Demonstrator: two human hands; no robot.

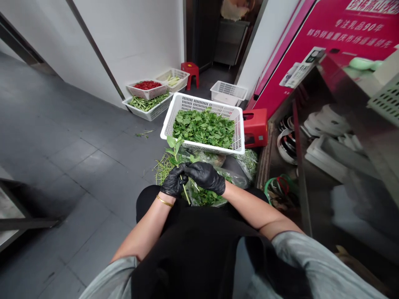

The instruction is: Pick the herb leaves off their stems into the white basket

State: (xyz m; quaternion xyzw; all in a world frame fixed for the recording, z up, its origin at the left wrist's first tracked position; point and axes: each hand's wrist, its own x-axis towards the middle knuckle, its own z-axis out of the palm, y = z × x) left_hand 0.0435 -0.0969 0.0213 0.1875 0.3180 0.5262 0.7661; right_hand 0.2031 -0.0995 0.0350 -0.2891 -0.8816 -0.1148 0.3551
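Observation:
My left hand (173, 182), in a black glove, is closed around a sprig of leafy greens (175, 151). Its leaves stand above the fist and its pale stem slants out below. Touching it from the right, my gloved right hand (204, 176) has its fingers pinched together at the sprig; the fingertips are partly hidden. Just beyond both hands is a white plastic basket (166, 124) holding many picked green leaves (204, 128). Beneath my hands lies an open clear plastic bag (235, 176) with more greens (208, 197). Bare stems (162, 169) are heaped left of it.
By the wall, a basket of red chillies (147, 85) rests on a basket of cut green vegetables (149, 104). Behind them are a pale-vegetable basket (173, 79) and red stool (190, 74). Another white basket (229, 92), a red stool (258, 128) and metal shelving (304, 178) stand right.

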